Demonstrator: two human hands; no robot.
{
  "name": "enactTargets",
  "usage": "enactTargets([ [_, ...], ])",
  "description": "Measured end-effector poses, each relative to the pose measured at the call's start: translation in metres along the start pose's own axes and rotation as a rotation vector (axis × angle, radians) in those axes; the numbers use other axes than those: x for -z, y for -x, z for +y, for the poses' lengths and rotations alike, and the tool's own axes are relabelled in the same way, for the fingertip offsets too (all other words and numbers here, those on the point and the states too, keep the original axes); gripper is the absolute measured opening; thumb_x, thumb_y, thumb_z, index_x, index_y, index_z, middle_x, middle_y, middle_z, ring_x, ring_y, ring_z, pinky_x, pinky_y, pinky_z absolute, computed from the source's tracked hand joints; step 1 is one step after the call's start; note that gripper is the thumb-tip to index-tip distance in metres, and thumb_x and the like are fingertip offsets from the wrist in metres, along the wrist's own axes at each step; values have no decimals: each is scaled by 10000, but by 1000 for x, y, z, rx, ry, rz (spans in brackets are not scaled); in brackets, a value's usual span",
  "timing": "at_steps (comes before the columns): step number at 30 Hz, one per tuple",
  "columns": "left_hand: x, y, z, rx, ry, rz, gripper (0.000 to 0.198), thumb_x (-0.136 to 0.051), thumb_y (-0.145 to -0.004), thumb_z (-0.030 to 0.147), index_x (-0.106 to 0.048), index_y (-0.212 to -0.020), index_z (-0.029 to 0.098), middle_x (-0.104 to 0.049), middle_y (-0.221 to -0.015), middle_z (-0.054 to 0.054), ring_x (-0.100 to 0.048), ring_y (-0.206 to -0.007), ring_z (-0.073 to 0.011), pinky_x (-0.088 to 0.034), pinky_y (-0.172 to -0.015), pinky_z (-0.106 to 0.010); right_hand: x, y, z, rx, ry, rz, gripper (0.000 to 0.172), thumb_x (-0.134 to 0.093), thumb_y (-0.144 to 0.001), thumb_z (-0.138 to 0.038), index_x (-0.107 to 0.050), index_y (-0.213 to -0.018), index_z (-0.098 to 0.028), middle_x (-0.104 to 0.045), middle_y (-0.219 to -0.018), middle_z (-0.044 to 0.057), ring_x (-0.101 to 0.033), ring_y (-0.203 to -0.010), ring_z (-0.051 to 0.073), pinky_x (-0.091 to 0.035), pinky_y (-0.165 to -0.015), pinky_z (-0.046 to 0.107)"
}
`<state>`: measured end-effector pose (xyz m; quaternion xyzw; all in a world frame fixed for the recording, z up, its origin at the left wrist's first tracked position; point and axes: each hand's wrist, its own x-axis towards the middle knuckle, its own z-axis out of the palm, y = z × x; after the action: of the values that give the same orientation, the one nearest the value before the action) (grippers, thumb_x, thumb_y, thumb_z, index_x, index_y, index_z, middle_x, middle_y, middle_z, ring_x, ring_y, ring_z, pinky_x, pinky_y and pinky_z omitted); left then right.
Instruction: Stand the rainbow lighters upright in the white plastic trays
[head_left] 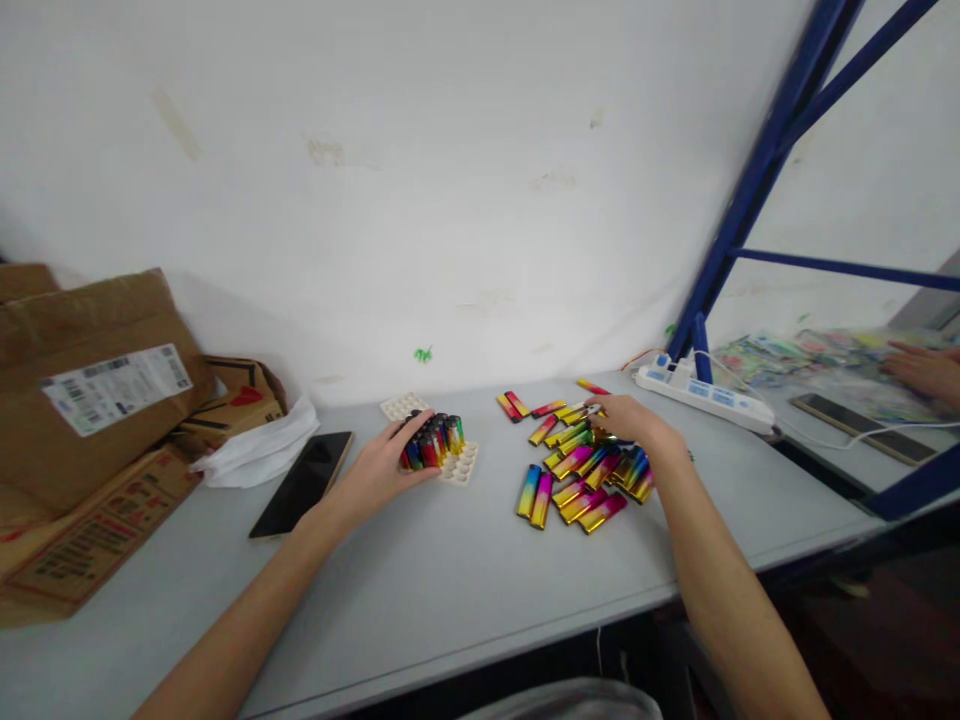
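Several colourful lighters (433, 442) stand upright, packed together in a white tray with round holes (459, 466). My left hand (386, 465) wraps round their left side, thumb in front and fingers behind. To the right, a loose pile of shiny gold, pink and blue lighters (581, 465) lies on the table. Over the back right of this pile, my right hand (628, 420) is closed with its fingertips down on a lighter, which the hand partly hides. Two lighters (535, 497) lie side by side at the pile's front left.
Cardboard boxes (90, 370), a white plastic bag (262, 447) and a black phone (304, 485) are at left. A white power strip (705, 393) lies at right by a blue metal frame (757, 190). Beyond it is another person's hand (922, 370) near clear bags (810, 355).
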<state>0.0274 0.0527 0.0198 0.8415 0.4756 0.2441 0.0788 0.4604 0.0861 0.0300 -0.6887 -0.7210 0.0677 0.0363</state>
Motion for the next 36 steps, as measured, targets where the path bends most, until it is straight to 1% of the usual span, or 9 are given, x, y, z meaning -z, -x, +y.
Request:
enactTargets([
  [8,-16,-1,6,-23,83,68,793,-666,-906,543,-359,-1585,271,-541,-1513,-112,-529,-1396,-294,-416,-1181,-437,19,13,-16,35,-199,-17,471,-668,-906,-159,-631,-1374,-129,-761,-1200,132,-735,-1031,231,-547,-880,280],
  [12,-24,-1,6,-34,108,121,828,-680,-907,497,-302,-1605,260,-516,-1533,-127,-500,-1427,-292,-397,-1196,-445,23,18,-14,36,-197,1,326,-694,-909,-224,-697,-1224,-142,-766,-1162,123,-732,-1007,229,-544,-831,278],
  [14,-26,-2,6,-37,111,128,835,-685,-907,477,-286,-1610,267,-513,-1529,-130,-501,-1424,-295,-402,-1191,-452,25,22,-9,18,-184,-30,262,-723,-894,-293,-720,-1114,-151,-771,-1124,116,-738,-916,225,-542,-755,279],
  [16,-26,-1,7,-38,111,124,833,-683,-911,460,-276,-1614,272,-512,-1523,-132,-507,-1415,-301,-410,-1182,-461,26,26,-3,-15,-176,-99,302,-764,-861,-399,-720,-1040,-159,-779,-1043,108,-729,-807,219,-528,-677,287],
  [19,-25,-1,8,-38,102,115,835,-679,-918,440,-259,-1619,270,-507,-1513,-142,-517,-1400,-311,-421,-1171,-475,24,27,1,-79,-169,-193,438,-807,-796,-525,-712,-1031,-168,-777,-965,106,-709,-734,219,-509,-623,298],
  [22,-23,-1,10,-42,73,123,857,-682,-918,442,-230,-1627,277,-480,-1524,-142,-501,-1412,-313,-414,-1178,-472,21,24,-1,-117,-200,-231,488,-808,-790,-537,-710,-1096,-171,-771,-957,106,-697,-700,213,-505,-610,304],
  [28,-8,0,22,-52,3,184,793,-616,-962,486,-224,-1624,292,-415,-1553,-127,-445,-1455,-300,-363,-1222,-478,23,20,-7,0,-176,-160,332,-781,-834,-483,-774,-948,-171,-774,-958,104,-706,-820,237,-507,-722,322],
  [32,3,1,31,-61,-12,247,695,-542,-1008,419,-242,-1614,258,-440,-1524,-140,-504,-1397,-289,-390,-1203,-480,21,20,-15,-37,-211,-162,465,-709,-861,-613,-779,-848,-153,-758,-824,113,-684,-735,235,-483,-661,329],
  [36,5,1,34,-63,-29,254,660,-528,-1016,391,-264,-1601,241,-467,-1503,-145,-540,-1354,-288,-411,-1185,-485,13,15,-23,-45,-170,-100,473,-808,-756,-619,-770,-806,-149,-737,-787,99,-666,-735,229,-447,-623,306],
])
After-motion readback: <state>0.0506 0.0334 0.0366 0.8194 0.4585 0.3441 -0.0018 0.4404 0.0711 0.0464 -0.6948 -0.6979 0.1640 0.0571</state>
